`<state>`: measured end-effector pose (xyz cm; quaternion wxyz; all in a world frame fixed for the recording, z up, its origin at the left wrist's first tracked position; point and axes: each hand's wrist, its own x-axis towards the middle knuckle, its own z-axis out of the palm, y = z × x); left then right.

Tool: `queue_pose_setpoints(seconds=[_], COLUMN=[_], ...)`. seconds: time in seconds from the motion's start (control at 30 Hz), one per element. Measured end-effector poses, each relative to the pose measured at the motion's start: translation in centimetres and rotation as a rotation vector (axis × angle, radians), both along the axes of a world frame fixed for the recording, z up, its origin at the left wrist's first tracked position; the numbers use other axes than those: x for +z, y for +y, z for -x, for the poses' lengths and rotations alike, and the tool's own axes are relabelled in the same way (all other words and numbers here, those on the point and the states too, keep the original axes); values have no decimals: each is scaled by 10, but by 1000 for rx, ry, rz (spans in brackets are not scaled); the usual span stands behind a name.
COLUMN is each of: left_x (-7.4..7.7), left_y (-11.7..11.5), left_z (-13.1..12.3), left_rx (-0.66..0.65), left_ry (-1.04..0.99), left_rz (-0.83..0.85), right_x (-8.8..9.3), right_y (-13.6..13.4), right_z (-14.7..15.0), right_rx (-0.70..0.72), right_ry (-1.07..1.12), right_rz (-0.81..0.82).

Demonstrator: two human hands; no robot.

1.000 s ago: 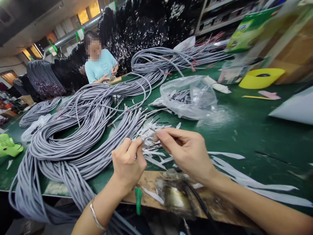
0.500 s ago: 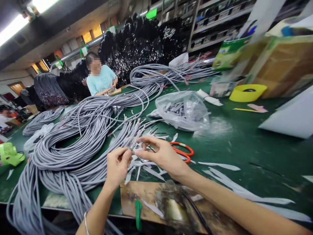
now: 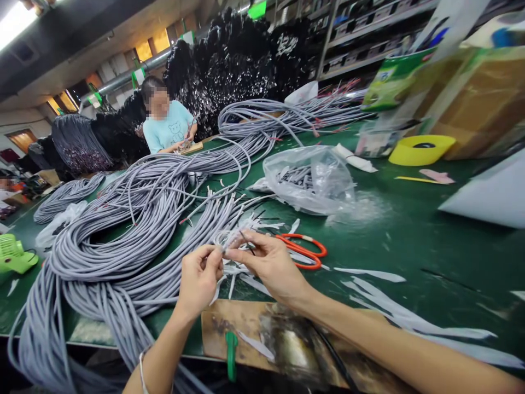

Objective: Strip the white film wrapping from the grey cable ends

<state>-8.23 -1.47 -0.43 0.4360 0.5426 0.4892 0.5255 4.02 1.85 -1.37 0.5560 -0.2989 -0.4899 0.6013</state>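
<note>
My left hand [image 3: 200, 279] is closed, thumb and forefinger pinching the end of a grey cable, which is mostly hidden by the fingers. Against it, my right hand [image 3: 273, 268] is closed too, its fingertips meeting at the same cable end. A short dark piece pokes out between the right fingers, and pale, thin strands [image 3: 223, 236] show just behind the fingertips. Beyond both hands lie the stripped ends of a bundle of grey cables [image 3: 217, 213]. Scissors with orange handles [image 3: 305, 253] rest beside my right hand, among white strips [image 3: 254, 283].
Large coils of grey cable [image 3: 123, 219] cover the left of the green table [image 3: 381, 219]. A clear plastic bag [image 3: 307, 180] holds small grey pieces. Near me is a wooden board [image 3: 215, 328] with a metal device [image 3: 293, 342]. A person [image 3: 170, 128] works across the table.
My hands stay together at the cable end, with the right fingers shifted slightly and the dark piece showing more clearly. The camera view has shifted a little.
</note>
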Motion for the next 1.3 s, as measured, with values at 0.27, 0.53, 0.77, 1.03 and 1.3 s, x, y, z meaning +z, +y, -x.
queue_pose_setpoints(seconds=[0.27,0.53,0.77,1.03,1.3], left_x=[0,4,1,5,12], left_y=[-2,-2,0,2,0], left_z=[-2,-4,-4,-2,5], left_rx=[114,207,200,88,-138], left_ry=[-43,28,-271,-405,-351], left_rz=[-40,-202,-74,-7,47], right_x=[6,4,2,6,16], right_y=[-1,-5,-8,-3,7], right_z=[-2,-5,7,12,0], right_rx=[-10,-186,-20,94,-47], right_ry=[-55,-221,-95,41,158], right_rz=[-157,-418,-124,225,300])
